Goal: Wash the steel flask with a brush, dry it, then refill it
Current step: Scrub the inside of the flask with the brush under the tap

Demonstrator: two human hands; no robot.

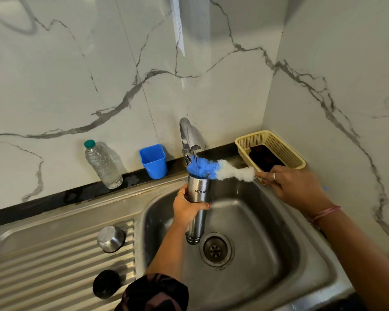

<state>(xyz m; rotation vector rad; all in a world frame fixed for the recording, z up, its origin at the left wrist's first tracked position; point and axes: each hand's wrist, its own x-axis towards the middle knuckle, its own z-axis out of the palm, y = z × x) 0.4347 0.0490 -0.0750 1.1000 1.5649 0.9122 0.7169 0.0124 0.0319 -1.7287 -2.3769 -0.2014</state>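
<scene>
The steel flask (197, 206) is held upright over the sink (279, 254) basin, just beneath the tap (187, 140), and is gripped around its middle by the left hand (185, 209), whose fingers are curled round the body. The brush (220, 171), with blue and white bristles, is laid across the flask's open mouth, its blue end under a thin stream of water; its handle end is pinched by the curled fingers of the right hand (294, 187). A steel cap (110, 239) and a black lid (106, 283) are set on the ribbed drainboard (43, 265). A plastic water bottle (102, 164), a blue cup (153, 161) and a cream basket (270, 151) are ranged along the marble wall
</scene>
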